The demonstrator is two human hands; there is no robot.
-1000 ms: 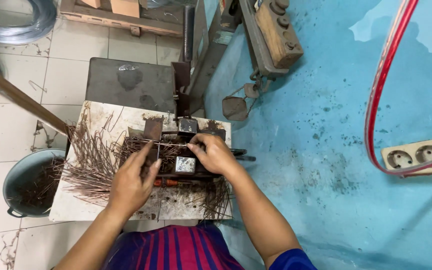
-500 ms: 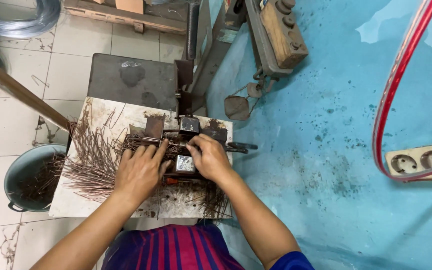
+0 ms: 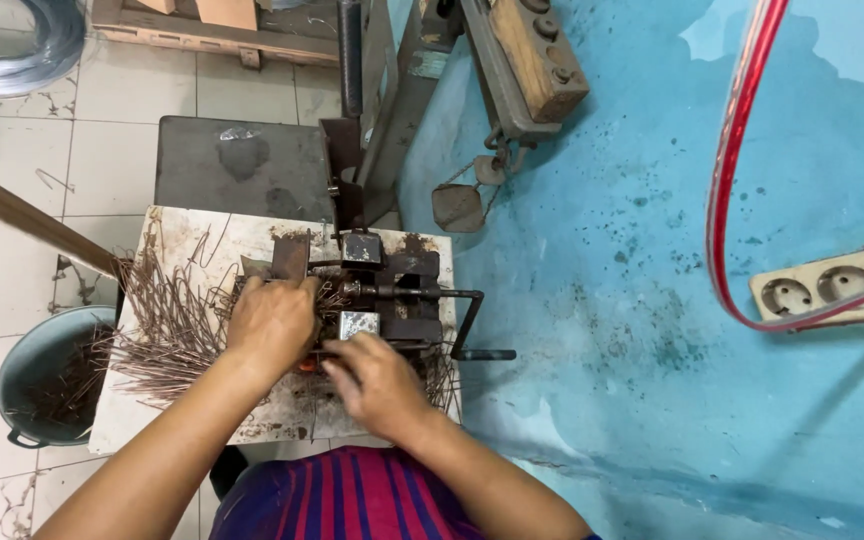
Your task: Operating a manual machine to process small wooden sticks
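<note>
A small rusty bench vise (image 3: pixel 382 295) stands on a worn white board (image 3: pixel 202 240). My left hand (image 3: pixel 272 320) rests palm down on the vise's left side, fingers over thin brown wire pieces (image 3: pixel 167 330) heaped on the board. My right hand (image 3: pixel 377 380) sits at the vise's near edge, fingers curled by a small shiny metal block (image 3: pixel 359 323). Whether either hand grips a wire is hidden. The vise's crank handle (image 3: pixel 467 320) sticks out to the right.
A bucket (image 3: pixel 27 375) holding more wire pieces sits left of the board. A wooden stick (image 3: pixel 22 215) slants in from the left. The teal wall carries a red cable (image 3: pixel 737 150) and a power strip (image 3: pixel 832 285). A grey metal plate (image 3: pixel 242 165) lies behind the board.
My right hand has drawn back from the vise top toward me, to its near edge. My left hand has shifted up onto the vise's left side.
</note>
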